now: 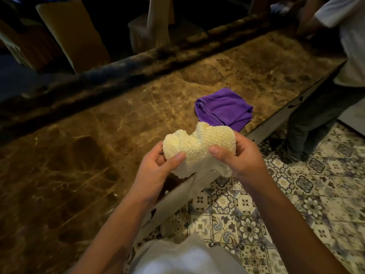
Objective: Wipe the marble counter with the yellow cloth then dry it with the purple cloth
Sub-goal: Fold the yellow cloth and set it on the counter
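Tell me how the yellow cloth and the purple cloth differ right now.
The yellow cloth is pale and nubbly; the purple cloth is deep violet and smooth. The yellow cloth is held bunched above the counter's near edge by the left hand and right hand; the purple cloth lies untouched on the marble counter. The yellow cloth is scrunched into a lump; the purple cloth is loosely folded flat. Both are soft cleaning cloths.

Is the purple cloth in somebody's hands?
No, the purple cloth lies folded on the counter, while both hands hold the yellow cloth.
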Demonstrator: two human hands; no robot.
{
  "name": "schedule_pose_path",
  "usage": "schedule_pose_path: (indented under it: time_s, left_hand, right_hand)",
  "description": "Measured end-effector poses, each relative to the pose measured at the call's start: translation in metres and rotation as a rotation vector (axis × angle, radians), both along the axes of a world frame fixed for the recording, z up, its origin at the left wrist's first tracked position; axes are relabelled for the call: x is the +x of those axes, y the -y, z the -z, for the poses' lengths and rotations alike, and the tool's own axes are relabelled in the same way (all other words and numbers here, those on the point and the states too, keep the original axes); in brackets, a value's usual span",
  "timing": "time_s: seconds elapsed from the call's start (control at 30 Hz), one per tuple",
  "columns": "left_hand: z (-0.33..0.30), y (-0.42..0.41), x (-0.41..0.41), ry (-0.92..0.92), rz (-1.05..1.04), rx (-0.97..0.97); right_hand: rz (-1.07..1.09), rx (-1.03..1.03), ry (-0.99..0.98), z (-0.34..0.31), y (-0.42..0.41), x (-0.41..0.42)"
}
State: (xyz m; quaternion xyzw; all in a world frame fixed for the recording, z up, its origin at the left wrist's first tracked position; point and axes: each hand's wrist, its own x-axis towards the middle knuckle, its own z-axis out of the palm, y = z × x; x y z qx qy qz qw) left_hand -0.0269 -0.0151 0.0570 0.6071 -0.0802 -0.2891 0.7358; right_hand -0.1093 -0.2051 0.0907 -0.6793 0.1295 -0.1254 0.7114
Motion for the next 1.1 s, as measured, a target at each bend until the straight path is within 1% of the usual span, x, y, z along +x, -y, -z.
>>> schedule_pose_path:
  time_s: [0.1, 0.27, 0.43, 0.53, 0.6, 0.63, 0.7, 0.8, 0.93, 1.1]
  left_hand:
    - [-0.014, 0.003, 0.027, 0.109, -0.001, 0.086]
    - [-0.012, -0.002, 0.062, 0.202, -0.031, 0.223]
    - [0.004, -0.01, 0.082, 0.192, -0.05, 0.333]
    - [0.015, -0.009, 0.089, 0.162, -0.001, 0.386]
    - [0.017, -0.006, 0.09, 0.137, -0.03, 0.409]
    - [0.017, -0.006, 0.089, 0.127, -0.064, 0.423]
    - [0.017, -0.004, 0.086, 0.068, -0.15, 0.457]
    - [0.021, 0.005, 0.081, -0.045, -0.274, 0.459]
    - [0.029, 0.017, 0.09, 0.006, -0.311, 0.604]
    - [0.047, 0.03, 0.109, -0.017, -0.398, 0.773]
  right_hand:
    - [0.025, -0.042, -0.019, 0.001, 0.01, 0.023]
    - [0.025, -0.181, -0.092, 0.012, 0.024, 0.056]
    - [-0.142, -0.284, -0.222, 0.024, 0.046, 0.083]
    - [-0.174, -0.153, -0.291, 0.033, 0.056, 0.1]
    - [-0.209, -0.088, -0.318, 0.04, 0.063, 0.113]
    - [-0.234, -0.108, -0.329, 0.045, 0.068, 0.118]
    - [-0.305, -0.223, -0.337, 0.05, 0.08, 0.13]
    - [-0.43, -0.384, -0.368, 0.054, 0.102, 0.148]
    - [-0.541, -0.608, -0.394, 0.061, 0.114, 0.178]
    - [-0.515, -0.987, -0.394, 0.077, 0.098, 0.212]
